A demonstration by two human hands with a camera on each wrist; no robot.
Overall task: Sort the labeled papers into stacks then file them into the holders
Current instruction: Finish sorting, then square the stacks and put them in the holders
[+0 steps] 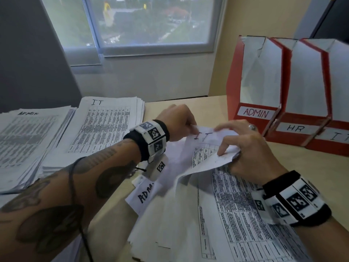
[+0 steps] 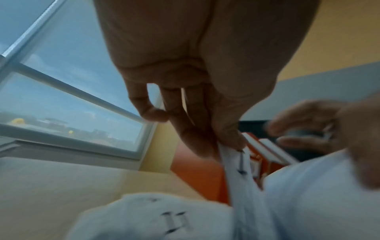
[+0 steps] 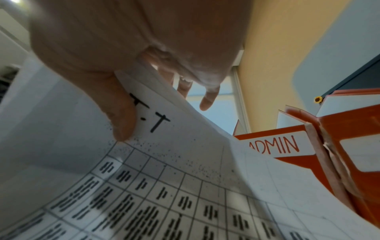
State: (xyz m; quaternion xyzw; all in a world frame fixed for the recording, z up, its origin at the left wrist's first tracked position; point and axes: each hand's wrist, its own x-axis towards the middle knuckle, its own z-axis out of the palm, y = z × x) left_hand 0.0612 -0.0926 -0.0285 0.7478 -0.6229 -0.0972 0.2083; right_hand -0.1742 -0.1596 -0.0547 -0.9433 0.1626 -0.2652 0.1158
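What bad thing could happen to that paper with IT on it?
Both hands, the left hand and the right hand, pinch the IT paper, which is already bent, so it might crease or tear. It could also land on the ADMIN stack instead of the IT stack beside it.

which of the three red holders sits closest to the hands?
The ADMIN holder, leftmost of the three. Its label faces the right hand, while the HR holder and IT holder stand farther right.

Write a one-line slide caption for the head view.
Both hands lift an IT sheet beside sorted stacks and red holders.
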